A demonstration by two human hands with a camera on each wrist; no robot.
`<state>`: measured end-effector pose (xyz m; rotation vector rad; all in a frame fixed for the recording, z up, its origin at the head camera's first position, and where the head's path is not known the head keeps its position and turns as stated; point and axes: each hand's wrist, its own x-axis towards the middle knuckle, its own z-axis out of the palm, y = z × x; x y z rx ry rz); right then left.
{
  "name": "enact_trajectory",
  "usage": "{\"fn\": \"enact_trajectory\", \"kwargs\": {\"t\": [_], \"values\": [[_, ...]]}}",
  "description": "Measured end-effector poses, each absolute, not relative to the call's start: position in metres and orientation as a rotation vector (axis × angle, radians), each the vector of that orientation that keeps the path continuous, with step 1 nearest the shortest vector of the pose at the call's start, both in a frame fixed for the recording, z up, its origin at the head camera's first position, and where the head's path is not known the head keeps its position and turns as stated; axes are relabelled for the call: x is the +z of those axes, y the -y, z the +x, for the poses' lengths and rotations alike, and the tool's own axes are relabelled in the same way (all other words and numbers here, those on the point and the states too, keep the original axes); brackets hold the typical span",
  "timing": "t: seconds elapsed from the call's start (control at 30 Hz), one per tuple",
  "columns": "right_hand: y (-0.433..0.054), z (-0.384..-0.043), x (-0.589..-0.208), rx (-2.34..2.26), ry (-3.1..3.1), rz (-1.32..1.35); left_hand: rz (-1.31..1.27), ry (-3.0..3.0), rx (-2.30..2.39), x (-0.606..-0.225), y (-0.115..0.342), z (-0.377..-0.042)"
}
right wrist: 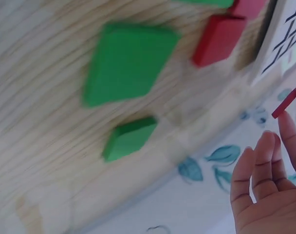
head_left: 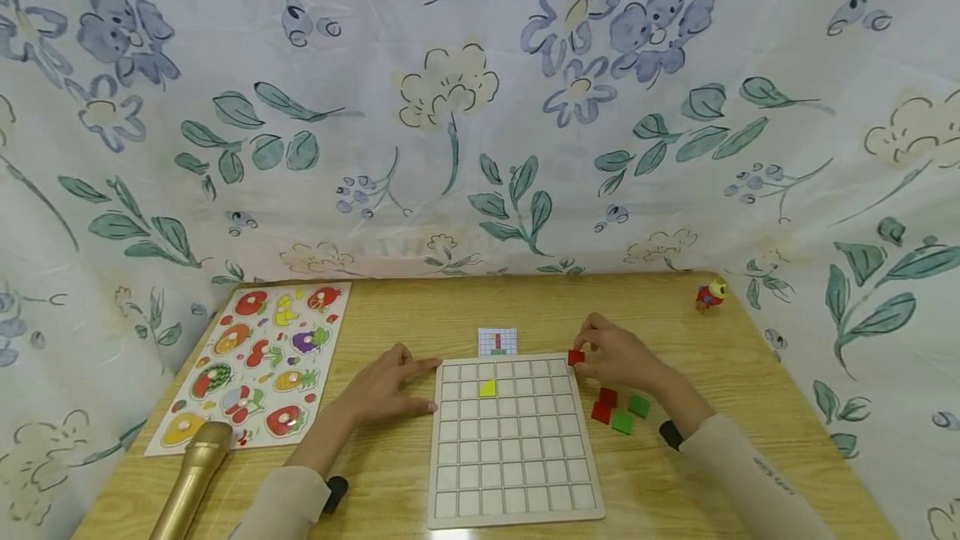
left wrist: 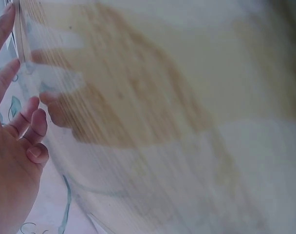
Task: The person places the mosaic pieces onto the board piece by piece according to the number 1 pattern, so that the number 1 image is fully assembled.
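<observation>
Right hand is pinching a red tile by the grid board's 1 o'clock corner, with a yellow tile on the board toward 11. Left hand has thumb and fingers spread at the 10 o'clock edge, though that wrist view's hazy so can't swear they're touching. Loose red tiles and green tiles lie off around 3.

The left hand was on the left side, some fingers stretched out and others bent. The shiny wooden table showed a big brown reflection. A white cloth had blue-green plant drawings.
</observation>
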<state>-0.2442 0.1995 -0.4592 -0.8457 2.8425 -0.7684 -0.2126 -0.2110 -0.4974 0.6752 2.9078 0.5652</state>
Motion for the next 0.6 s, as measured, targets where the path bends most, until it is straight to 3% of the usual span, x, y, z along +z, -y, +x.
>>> {"fn": "enact_trajectory", "kwargs": {"t": [0.6], "values": [[-0.154,-0.238,-0.467,-0.748,-2.749,-1.037,0.655,-2.890,0.576,-0.493,0.209,-0.212]]}}
